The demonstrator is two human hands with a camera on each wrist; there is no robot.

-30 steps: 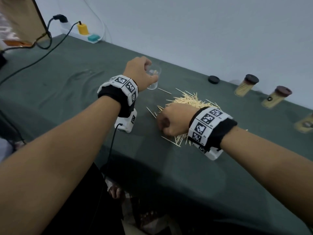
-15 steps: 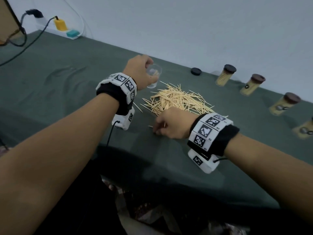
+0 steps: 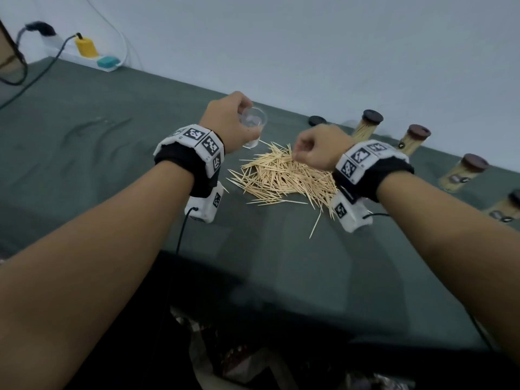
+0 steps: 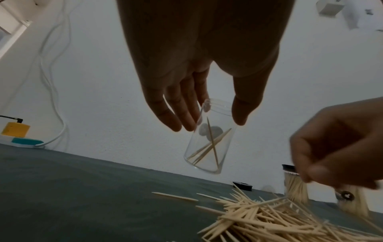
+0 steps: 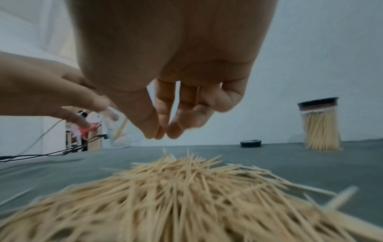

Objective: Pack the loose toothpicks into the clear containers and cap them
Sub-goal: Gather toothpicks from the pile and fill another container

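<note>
A person's left hand (image 3: 228, 119) gripped a clear container (image 4: 209, 139) between fingers and thumb, holding it tilted above the green tablecloth (image 3: 112, 164) with a few toothpicks already lying crossed inside. The container's mouth was uncapped and faced up toward the hand. To its right, the right hand (image 3: 318, 150) hovered over the pile of loose toothpicks (image 3: 284, 175), its fingertips (image 5: 176, 131) drawn together against the thumb; in the right wrist view one thin stick appeared to lie along the curled fingers, though the blur made it hard to tell for certain. The pile lay spread on the cloth between the two wrists, with stray sticks scattered at its near and left edges. A loose black cap (image 3: 317, 120) sat on the cloth at the far side, just beyond the pile. To its right a row of filled, capped containers (image 3: 368, 123) stood along the far edge beside the pale wall. A power strip (image 3: 92, 56) with a yellow plug and black cables lay at the far left corner. Both wrists wore black bands carrying white marker blocks (image 3: 197, 139).
</note>
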